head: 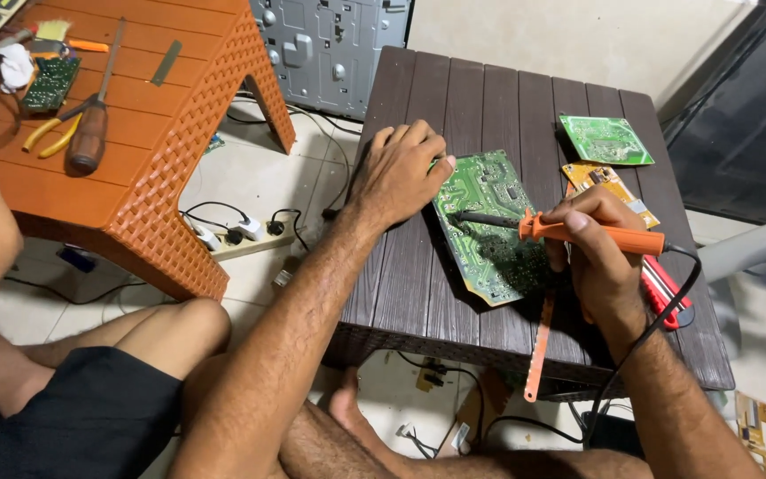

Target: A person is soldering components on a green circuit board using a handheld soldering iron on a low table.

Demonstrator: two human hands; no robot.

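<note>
I look down on a dark brown slatted table (pixel 418 275) that fills the middle of my view, with an orange woven-pattern plastic table (pixel 170 168) off at ten o'clock and a grey metal chassis panel (pixel 330 44) leaning at twelve o'clock. On the dark table lies a large green circuit board (pixel 482 200), solder side up, tilted across the slats near the centre. My left hand (pixel 398 173) rests at the board's nine o'clock edge, fingers curled and pressing down on its corner, holding nothing else. My right hand (pixel 597 257) sits at the board's three o'clock side, closed in a pen grip around an orange-handled soldering iron (pixel 591 233), whose dark tip touches the board's middle; its black cord (pixel 667 310) loops off toward five o'clock. A smaller green circuit board (pixel 605 139) lies at one o'clock, a yellow board (pixel 600 177) just below it. On the orange table rest a wooden-handled screwdriver (pixel 90 133) and yellow-handled pliers (pixel 50 133).
</note>
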